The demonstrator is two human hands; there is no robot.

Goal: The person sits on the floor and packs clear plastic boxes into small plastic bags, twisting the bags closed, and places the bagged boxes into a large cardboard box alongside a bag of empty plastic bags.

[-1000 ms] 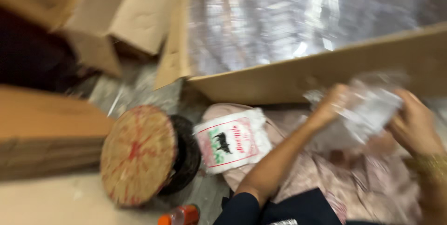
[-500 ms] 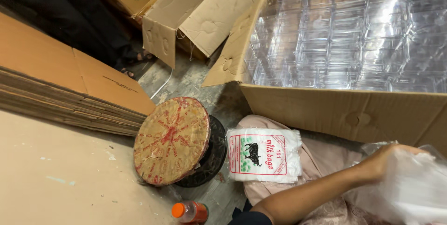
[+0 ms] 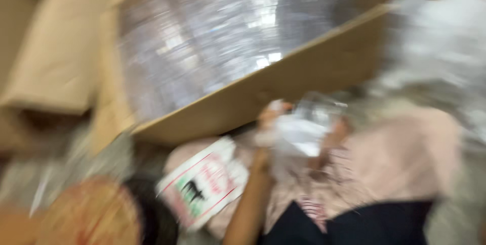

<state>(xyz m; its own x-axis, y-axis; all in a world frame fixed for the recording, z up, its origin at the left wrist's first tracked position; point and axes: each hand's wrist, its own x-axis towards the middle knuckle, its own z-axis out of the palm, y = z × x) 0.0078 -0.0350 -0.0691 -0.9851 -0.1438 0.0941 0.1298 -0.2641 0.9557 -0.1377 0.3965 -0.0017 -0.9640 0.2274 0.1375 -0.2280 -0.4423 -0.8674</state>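
Far left of the fingers lie a round woven disc (image 3: pixel 91 214) on something black and, nearer, a flat white printed plastic packet (image 3: pixel 205 186) resting on pink cloth (image 3: pixel 400 159).

The left hand (image 3: pixel 271 118) and the right hand (image 3: pixel 336 133) meet around a clear plastic bag (image 3: pixel 304 128) — it sits between the two hands, just below the near wall of the big cardboard box (image 3: pixel 283 85). The frame is badly smeared, so whether the fingers are spread or pinching I cannot tell; both hands do seem closed onto the bag's sides.

By its look the bag is light, thin and limp, crinkly and somewhat slippery; it will sag rather than hold shape. Its edge or mouth seems the best grip, a pinch on each side, since the middle would only bunch up.

Above the fingers the box wall stands close, a stiff edge, and behind it the box is filled with shiny clear plastic stock (image 3: pixel 212 37). Right of the fingers there is more pink cloth, with more glinting plastic (image 3: pixel 440 47) beyond — the open room lies low and towards the lap.
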